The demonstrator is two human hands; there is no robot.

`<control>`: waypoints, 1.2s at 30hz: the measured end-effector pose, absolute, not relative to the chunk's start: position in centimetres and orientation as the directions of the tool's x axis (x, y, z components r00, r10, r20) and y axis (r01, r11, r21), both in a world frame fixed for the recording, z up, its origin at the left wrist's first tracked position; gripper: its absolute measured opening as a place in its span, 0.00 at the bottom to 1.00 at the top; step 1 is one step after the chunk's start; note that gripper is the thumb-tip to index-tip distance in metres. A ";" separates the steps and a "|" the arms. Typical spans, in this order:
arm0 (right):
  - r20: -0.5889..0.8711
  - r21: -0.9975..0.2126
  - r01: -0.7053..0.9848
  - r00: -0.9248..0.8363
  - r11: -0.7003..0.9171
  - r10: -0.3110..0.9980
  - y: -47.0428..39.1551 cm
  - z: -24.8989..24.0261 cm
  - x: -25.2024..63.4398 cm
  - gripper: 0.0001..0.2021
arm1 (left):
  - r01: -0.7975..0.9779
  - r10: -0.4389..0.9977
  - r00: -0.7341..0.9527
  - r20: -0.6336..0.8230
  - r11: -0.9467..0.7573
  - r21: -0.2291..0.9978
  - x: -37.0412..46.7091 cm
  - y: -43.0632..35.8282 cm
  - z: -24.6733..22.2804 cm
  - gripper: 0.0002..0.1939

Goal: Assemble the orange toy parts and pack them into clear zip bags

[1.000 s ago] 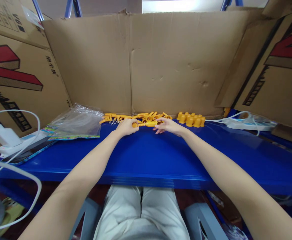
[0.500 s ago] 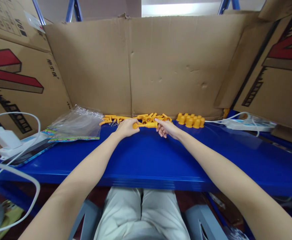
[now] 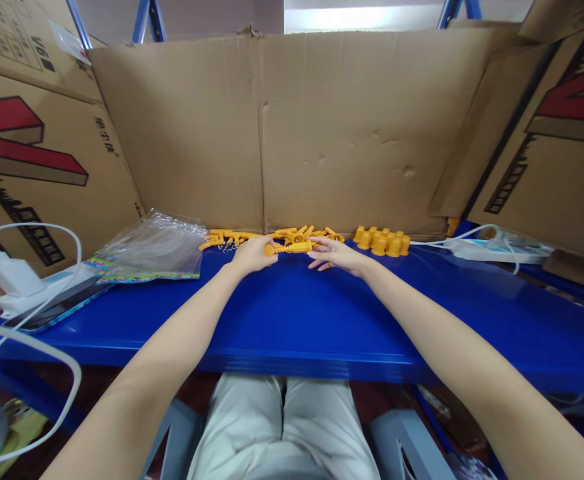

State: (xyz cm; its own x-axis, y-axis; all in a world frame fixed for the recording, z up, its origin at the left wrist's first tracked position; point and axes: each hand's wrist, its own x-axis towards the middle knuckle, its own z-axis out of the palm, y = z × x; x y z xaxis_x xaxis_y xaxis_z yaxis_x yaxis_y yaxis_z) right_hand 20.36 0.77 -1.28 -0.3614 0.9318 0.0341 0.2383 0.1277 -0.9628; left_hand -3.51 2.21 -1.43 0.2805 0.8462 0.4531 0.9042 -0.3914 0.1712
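Note:
My left hand [image 3: 255, 255] is closed around one end of a yellow plastic piece [image 3: 295, 247], which points to the right above the blue table. At the piece's right end is my right hand [image 3: 335, 255], its fingers spread and the fingertips beside or touching that end. Behind the hands lie several loose yellow parts [image 3: 299, 235]. To the left of my left hand are yellow curved parts [image 3: 215, 239] with small metal bits near them. Several yellow cups [image 3: 379, 243] stand in a cluster to the right of my right hand.
Clear plastic bags [image 3: 152, 250] lie at the left of the blue table [image 3: 292, 320]. Beyond them are a white charger [image 3: 15, 277], a phone [image 3: 62, 308] and cables. A white power strip [image 3: 492, 249] is at the right. Cardboard [image 3: 352, 133] walls the back and sides.
The fingers of my right hand have opened and spread at the right end of the yellow piece. My left hand keeps its hold, with the piece slightly shifted.

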 end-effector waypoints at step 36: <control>0.044 -0.968 0.222 -0.293 0.113 0.955 1.0 -1.4 19.8 0.21 | 0.863 0.833 0.335 0.440 -0.458 0.211 -3.7 2.1 -1.2 0.19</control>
State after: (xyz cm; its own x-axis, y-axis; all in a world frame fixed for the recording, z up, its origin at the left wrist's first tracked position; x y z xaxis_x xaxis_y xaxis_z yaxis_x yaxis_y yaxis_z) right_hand 19.80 0.97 -1.39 -0.2932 0.9550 0.0442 0.2224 0.1131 -0.9684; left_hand -3.70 2.14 -1.24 0.3347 0.8333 0.4400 0.8634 -0.4583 0.2110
